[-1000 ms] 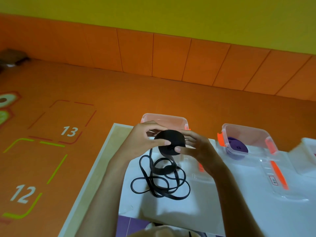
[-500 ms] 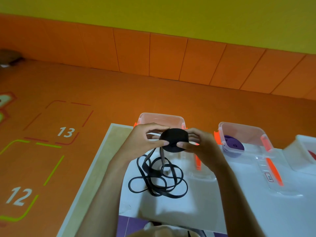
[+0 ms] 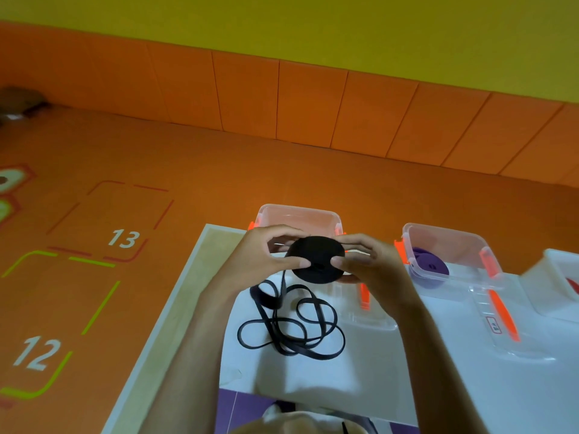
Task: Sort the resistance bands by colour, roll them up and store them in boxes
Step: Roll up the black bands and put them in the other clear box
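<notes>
Between left hand [image 3: 263, 256] and right hand [image 3: 374, 266], flat matte-black band coil [image 3: 316, 258]

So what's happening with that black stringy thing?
A person's left hand and right hand grip a partly wound roll of black resistance band above the white table. Its loose end lies in loops on the table. A clear box stands just behind, and the next box holds purple rolls.
</notes>
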Motion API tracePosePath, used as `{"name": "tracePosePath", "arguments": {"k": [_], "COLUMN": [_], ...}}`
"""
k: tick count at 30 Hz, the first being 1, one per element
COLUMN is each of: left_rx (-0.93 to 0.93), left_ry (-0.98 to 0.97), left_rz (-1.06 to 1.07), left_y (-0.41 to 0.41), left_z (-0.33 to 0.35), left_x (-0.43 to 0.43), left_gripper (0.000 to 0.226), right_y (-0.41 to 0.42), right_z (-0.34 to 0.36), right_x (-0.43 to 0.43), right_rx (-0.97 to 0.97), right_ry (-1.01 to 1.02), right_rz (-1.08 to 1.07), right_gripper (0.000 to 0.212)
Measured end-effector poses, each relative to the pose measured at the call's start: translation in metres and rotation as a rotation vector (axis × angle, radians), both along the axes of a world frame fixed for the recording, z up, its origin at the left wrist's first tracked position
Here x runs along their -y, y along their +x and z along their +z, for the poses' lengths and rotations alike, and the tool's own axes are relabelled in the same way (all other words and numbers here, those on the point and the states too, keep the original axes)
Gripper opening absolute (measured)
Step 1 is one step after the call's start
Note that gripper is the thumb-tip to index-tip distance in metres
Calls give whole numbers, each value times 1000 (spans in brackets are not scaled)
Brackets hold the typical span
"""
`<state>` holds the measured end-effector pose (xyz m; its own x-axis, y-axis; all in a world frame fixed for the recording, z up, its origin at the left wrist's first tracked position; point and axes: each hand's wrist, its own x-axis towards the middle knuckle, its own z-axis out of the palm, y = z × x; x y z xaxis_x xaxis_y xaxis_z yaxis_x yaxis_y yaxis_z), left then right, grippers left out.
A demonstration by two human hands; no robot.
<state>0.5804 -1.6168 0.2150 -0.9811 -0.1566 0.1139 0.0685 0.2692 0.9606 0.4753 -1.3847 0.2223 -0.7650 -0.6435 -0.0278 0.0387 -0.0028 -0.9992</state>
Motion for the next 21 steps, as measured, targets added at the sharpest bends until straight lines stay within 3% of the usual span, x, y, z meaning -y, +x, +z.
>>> {"name": "tracePosePath", "arguments": {"k": [6, 11, 17, 21], "left_rx": [-29, -92, -62, -25], "left_ry": [12, 89, 68, 0], "left_rz": [-15, 20, -22, -55], "left_y": [6, 7, 13, 9], "left_z": [8, 8, 12, 9], "left_x": [7, -4, 3, -6], "left_gripper": [44, 40, 35, 35], "right_y": [13, 12, 18, 19], "right_z": [-5, -4, -17, -19], "right_x": [-1, -5, -7, -5], "right_rx": [-12, -13, 121, -49], "right_ry": [-25, -66, -116, 82], "right_rz": [77, 13, 129, 20], "right_gripper": [48, 35, 60, 35]}}
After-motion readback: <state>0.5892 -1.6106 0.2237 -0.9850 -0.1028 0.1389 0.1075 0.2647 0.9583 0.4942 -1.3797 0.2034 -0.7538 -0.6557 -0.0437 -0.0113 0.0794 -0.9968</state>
